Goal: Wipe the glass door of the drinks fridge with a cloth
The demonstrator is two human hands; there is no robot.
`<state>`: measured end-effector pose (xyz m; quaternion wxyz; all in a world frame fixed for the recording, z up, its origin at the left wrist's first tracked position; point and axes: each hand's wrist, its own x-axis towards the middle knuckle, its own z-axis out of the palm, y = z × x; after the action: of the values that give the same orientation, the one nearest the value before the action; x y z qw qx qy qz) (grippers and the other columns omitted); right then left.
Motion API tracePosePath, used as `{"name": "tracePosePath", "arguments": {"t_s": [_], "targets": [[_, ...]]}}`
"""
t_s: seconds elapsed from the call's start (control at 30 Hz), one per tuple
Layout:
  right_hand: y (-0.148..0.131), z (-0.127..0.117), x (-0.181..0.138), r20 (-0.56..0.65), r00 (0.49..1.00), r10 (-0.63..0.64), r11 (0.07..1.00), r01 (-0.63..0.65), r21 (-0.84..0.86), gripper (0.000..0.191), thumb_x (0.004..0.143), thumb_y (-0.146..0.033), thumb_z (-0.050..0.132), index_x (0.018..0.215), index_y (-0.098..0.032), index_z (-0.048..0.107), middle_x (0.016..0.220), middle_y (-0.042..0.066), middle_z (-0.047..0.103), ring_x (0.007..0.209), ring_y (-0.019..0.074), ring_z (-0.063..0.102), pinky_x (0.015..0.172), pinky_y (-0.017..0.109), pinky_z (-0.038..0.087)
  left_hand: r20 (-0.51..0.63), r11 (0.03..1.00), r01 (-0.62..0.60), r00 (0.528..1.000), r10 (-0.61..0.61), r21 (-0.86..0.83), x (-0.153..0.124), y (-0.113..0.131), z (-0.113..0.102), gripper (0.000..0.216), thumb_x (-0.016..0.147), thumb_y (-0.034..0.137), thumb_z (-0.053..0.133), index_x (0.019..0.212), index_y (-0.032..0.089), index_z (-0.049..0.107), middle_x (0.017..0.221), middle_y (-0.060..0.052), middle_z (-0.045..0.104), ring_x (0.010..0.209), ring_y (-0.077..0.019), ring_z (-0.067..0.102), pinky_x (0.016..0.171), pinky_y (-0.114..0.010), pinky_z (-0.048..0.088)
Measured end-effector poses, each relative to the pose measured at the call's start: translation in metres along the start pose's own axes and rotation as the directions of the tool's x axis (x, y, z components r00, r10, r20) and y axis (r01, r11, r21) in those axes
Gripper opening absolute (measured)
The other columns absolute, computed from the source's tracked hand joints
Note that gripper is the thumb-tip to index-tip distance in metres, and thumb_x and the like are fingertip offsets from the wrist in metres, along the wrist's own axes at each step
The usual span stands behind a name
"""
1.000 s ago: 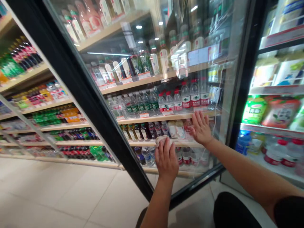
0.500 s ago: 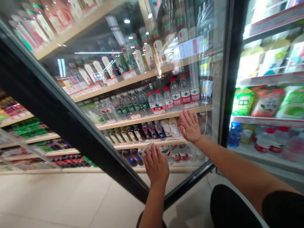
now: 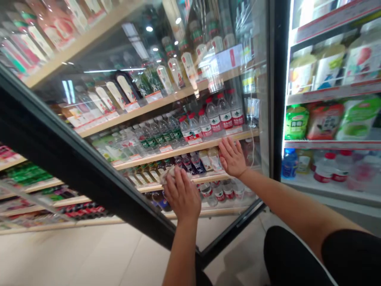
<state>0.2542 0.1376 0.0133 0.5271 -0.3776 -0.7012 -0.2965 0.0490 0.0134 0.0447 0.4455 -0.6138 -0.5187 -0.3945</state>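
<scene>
A pale crumpled cloth (image 3: 168, 175) is lying against the glass door (image 3: 166, 107), low on the pane, under the fingers of my left hand (image 3: 182, 194). Those fingers are lying close together over it; I cannot tell whether they are curling around its edge. My right hand (image 3: 233, 157) is resting on the glass just beyond it, bare, palm flat, fingers slightly spread and thumb standing apart.

Through the pane, red-capped water bottles (image 3: 218, 115) are standing on a wooden shelf (image 3: 162, 154) above my hands, with more drinks filling the rows over and under them. A thick black frame (image 3: 89, 171) is slanting down the left of the glass, and pale floor tiles (image 3: 89, 254) are showing below. On my right, a lit fridge (image 3: 333, 145) is holding a green pouch (image 3: 297, 123), a red pouch (image 3: 326, 121) and, lower down, a blue bottle (image 3: 289, 163).
</scene>
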Motion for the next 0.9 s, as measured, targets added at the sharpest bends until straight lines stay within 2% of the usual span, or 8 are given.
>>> {"name": "tracePosePath", "arguments": {"t_s": [0.2,0.27,0.43,0.6,0.67,0.8,0.87,0.9], "targets": [[0.001,-0.001,0.0,-0.017,1.0,-0.02,0.999,0.02,-0.027,0.057,0.097,-0.032,0.038,0.152,-0.018,0.034,0.153,0.012,0.045,0.15,0.024,0.027,0.123,0.051,0.017,0.026,0.999,0.003,1.0,-0.001,-0.054,0.063,0.006,-0.007,0.065,0.097,0.025,0.042,0.156,0.015,0.017,0.159,-0.015,0.026,0.151,-0.0302,0.008,0.123,-0.056,0.013],[0.001,-0.001,0.0,0.003,1.0,-0.004,1.0,0.004,0.0,0.057,0.097,-0.032,0.038,0.152,-0.018,0.034,0.153,0.012,0.045,0.15,0.0243,0.027,0.123,0.051,0.017,0.042,0.998,-0.019,0.999,0.021,-0.056,0.064,0.015,-0.001,0.064,0.097,0.025,0.042,0.156,0.014,0.017,0.159,-0.014,0.027,0.151,-0.029,0.006,0.123,-0.055,0.012],[0.0,0.0,-0.001,0.001,1.0,0.006,0.999,-0.007,0.039,0.057,0.097,-0.032,0.037,0.153,-0.02,0.033,0.153,0.011,0.045,0.149,0.0242,0.029,0.123,0.051,0.018,0.129,0.956,-0.259,0.953,0.276,-0.134,0.053,0.04,0.018,0.06,0.097,0.018,0.039,0.154,0.018,0.023,0.154,-0.008,0.04,0.15,-0.0203,0.017,0.125,-0.044,0.01],[0.0,0.0,-0.001,-0.019,1.0,0.003,0.999,-0.002,0.045,0.058,0.096,-0.03,0.039,0.153,-0.02,0.032,0.153,0.011,0.045,0.149,0.0246,0.029,0.123,0.052,0.018,0.089,0.968,-0.196,0.973,0.212,-0.158,0.101,0.045,0.014,0.06,0.097,0.02,0.037,0.155,0.017,0.021,0.159,-0.007,0.03,0.151,-0.023,0.011,0.125,-0.047,0.009],[0.0,0.0,-0.001,-0.044,0.999,-0.012,0.999,0.014,0.049,0.059,0.096,-0.029,0.041,0.153,-0.019,0.032,0.153,0.013,0.045,0.149,0.025,0.028,0.123,0.053,0.018,0.077,0.973,-0.166,0.981,0.18,-0.163,0.108,0.05,0.016,0.059,0.097,0.02,0.037,0.155,0.015,0.022,0.16,-0.007,0.027,0.152,-0.0237,0.008,0.124,-0.048,0.009],[0.0,0.002,-0.001,-0.083,0.996,-0.034,0.999,0.036,0.014,0.058,0.095,-0.028,0.04,0.152,-0.018,0.033,0.152,0.013,0.046,0.149,0.0252,0.029,0.122,0.053,0.019,0.125,0.933,-0.293,0.938,0.322,-0.207,0.097,0.063,0.027,0.059,0.096,0.017,0.036,0.154,0.015,0.025,0.159,-0.006,0.032,0.15,-0.0191,0.016,0.125,-0.041,0.014],[0.0,0.002,-0.002,-0.057,0.998,-0.017,1.0,0.017,0.004,0.057,0.096,-0.029,0.039,0.152,-0.02,0.035,0.152,0.012,0.047,0.148,0.025,0.03,0.122,0.053,0.019,0.144,0.915,-0.343,0.915,0.376,-0.212,0.101,0.062,0.027,0.058,0.096,0.017,0.035,0.153,0.016,0.027,0.158,-0.005,0.034,0.149,-0.0179,0.021,0.124,-0.039,0.014],[0.0,0.002,-0.002,-0.04,0.999,-0.007,1.0,0.007,0.007,0.057,0.096,-0.029,0.039,0.152,-0.02,0.035,0.152,0.012,0.046,0.148,0.0251,0.031,0.122,0.053,0.019,0.139,0.92,-0.335,0.92,0.366,-0.204,0.108,0.059,0.024,0.057,0.096,0.018,0.034,0.153,0.017,0.027,0.158,-0.004,0.034,0.149,-0.0183,0.022,0.125,-0.04,0.013]]}}
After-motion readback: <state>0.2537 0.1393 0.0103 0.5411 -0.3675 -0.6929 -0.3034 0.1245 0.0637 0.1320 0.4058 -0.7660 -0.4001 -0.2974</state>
